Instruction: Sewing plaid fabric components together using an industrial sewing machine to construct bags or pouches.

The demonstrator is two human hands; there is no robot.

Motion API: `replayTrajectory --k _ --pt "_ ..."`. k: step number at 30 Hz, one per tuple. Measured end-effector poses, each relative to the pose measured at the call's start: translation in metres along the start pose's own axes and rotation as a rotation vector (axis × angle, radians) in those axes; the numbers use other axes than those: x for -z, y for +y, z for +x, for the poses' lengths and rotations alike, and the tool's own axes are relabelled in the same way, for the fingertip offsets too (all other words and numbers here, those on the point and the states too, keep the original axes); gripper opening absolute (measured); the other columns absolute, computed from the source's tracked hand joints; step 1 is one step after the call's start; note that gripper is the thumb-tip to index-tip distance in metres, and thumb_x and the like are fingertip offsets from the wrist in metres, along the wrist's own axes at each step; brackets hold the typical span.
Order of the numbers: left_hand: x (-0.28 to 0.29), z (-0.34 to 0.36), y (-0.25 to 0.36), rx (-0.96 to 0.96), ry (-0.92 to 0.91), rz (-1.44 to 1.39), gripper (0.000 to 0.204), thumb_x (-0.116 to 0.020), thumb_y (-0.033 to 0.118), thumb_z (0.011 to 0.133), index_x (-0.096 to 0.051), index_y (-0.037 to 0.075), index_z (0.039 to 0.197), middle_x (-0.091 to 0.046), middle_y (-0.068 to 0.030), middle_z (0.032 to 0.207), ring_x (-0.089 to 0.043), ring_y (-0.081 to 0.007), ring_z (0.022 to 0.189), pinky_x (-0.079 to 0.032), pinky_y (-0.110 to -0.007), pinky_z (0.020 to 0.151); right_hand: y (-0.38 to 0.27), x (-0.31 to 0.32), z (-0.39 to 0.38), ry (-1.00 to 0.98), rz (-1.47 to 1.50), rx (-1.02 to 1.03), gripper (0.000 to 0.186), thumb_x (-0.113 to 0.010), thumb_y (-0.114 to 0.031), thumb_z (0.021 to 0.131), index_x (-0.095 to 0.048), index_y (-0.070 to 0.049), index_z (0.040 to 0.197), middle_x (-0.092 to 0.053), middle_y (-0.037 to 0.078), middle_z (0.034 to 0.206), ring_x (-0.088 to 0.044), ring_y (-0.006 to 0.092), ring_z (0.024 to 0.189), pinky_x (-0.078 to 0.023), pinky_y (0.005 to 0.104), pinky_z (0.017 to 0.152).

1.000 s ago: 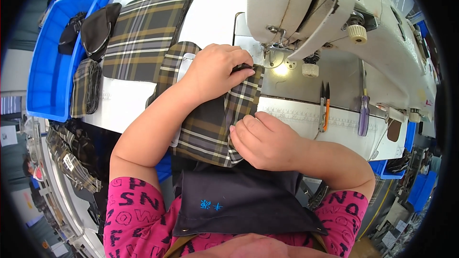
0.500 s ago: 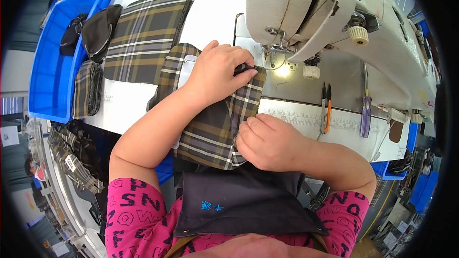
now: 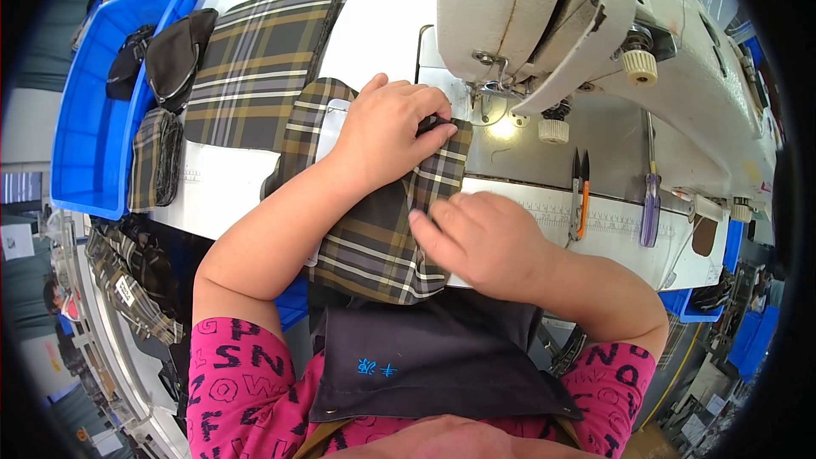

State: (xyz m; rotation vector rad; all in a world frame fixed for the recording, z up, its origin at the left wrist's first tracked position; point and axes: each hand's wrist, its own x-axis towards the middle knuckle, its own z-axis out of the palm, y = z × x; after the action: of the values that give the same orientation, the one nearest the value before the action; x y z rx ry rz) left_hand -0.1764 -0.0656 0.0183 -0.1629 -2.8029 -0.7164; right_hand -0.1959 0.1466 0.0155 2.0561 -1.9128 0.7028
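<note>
A plaid fabric piece [image 3: 365,242] in brown, black and white, with a dark inner layer showing, lies at the front edge of the sewing table. My left hand [image 3: 391,127] pinches its upper right corner, close to the sewing machine's needle area [image 3: 489,93]. Over the fabric's right edge is my right hand [image 3: 493,242], slightly blurred. Its thumb and fingers are apart, the thumb tip over the cloth, and no cloth shows gripped in it. A white template-like piece [image 3: 331,129] shows partly beneath my left wrist.
The white sewing machine [image 3: 501,8] fills the upper right. Orange-handled snips [image 3: 584,195] and a purple-handled screwdriver [image 3: 650,208] lie right of my hands. Stacked plaid panels [image 3: 263,59], a folded plaid stack [image 3: 155,161], dark pieces [image 3: 178,59] and a blue bin [image 3: 89,127] stand left.
My right hand has loosened from the fabric's lower right edge and shifted slightly up, its thumb and fingers spreading. My left hand keeps its pinch in the same place.
</note>
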Motion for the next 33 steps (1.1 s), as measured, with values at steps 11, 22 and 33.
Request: replayTrajectory --k 11,22,33 --pt "-0.004 -0.002 -0.004 -0.025 0.045 -0.027 0.015 -0.077 0.017 0.083 -0.064 0.01 0.086 -0.067 -0.003 0.081 -0.063 -0.0233 0.079 -0.041 -0.037 0.077 0.006 0.019 0.004 -0.225 -0.244 -0.329 0.08 -0.078 -0.055 0.072 -0.066 0.006 0.122 -0.06 0.018 0.129 -0.054 0.025 0.105 -0.042 0.0358 0.082" --pt "-0.003 -0.005 -0.007 -0.028 0.081 -0.03 0.014 -0.076 0.017 0.083 -0.064 0.01 0.086 -0.066 -0.0038 0.076 -0.062 -0.0242 0.076 -0.04 -0.037 0.076 0.008 0.018 0.007 -0.217 -0.226 -0.325 0.078 -0.079 -0.054 0.073 -0.066 0.006 0.122 -0.06 0.017 0.13 -0.054 0.0246 0.104 -0.042 0.0363 0.083" --pt "-0.01 0.004 -0.011 -0.023 0.118 -0.033 0.026 -0.077 0.022 0.081 -0.064 0.014 0.102 -0.061 -0.0032 0.126 -0.049 -0.0302 0.127 -0.036 -0.045 0.095 0.015 0.02 0.003 -0.219 -0.233 -0.339 0.077 -0.08 -0.053 0.074 -0.066 0.005 0.123 -0.059 0.016 0.133 -0.055 0.026 0.11 -0.044 0.0364 0.088"
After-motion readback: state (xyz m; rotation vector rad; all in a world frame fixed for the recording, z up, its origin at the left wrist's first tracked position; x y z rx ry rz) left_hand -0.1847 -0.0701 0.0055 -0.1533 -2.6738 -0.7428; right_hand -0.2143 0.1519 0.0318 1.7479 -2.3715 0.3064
